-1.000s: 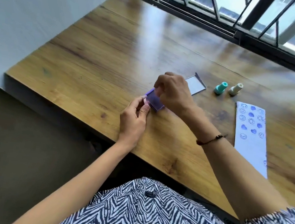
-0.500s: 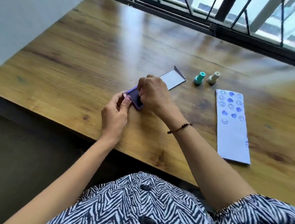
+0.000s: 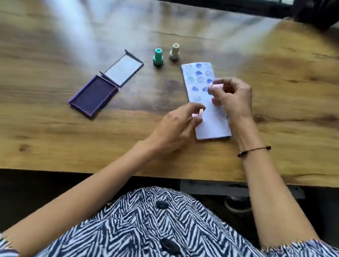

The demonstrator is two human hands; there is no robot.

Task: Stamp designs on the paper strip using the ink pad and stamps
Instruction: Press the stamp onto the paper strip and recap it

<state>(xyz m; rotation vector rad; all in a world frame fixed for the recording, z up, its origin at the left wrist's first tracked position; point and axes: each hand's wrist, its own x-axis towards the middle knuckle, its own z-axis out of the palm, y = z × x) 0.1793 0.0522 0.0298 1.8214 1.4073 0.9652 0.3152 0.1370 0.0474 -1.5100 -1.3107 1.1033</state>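
Nearest the table's front edge, the left hand (image 3: 177, 127) pinches a small pink cap (image 3: 200, 113) over the white paper strip (image 3: 213, 122), while the right hand (image 3: 233, 96) grips a small pink stamp (image 3: 217, 86) above its printed rows. Left of them lies the open purple ink pad (image 3: 93, 95); farther back stand a teal stamp (image 3: 158, 57) and cream stamp (image 3: 174, 52). Nothing pins the strip, so pressing may skid it and smear a print

Purple ink pad (image 3: 93, 97) lies open, lid flat; teal stamp (image 3: 158, 57) and cream stamp (image 3: 174, 52) stand upright; stamped paper strip (image 3: 205, 94) lies right.
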